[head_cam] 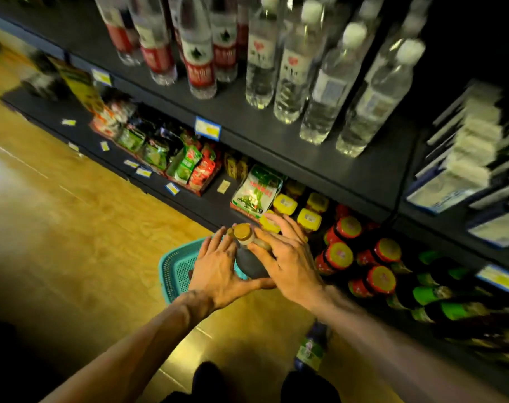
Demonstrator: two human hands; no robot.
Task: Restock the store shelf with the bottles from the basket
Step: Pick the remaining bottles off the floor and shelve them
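Head view: left hand (pixel 218 267) and right hand (pixel 288 257) both grip the dark bottle (pixel 252 264), fingers wrapped around it.

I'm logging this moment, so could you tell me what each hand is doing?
Left hand: grips the dark bottle.
Right hand: grips the same bottle near its neck.

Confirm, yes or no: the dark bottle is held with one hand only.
No: the left hand and the right hand both grip the dark bottle.

Both hands (pixel 218 269) (pixel 288 257) cupped, fingers curled
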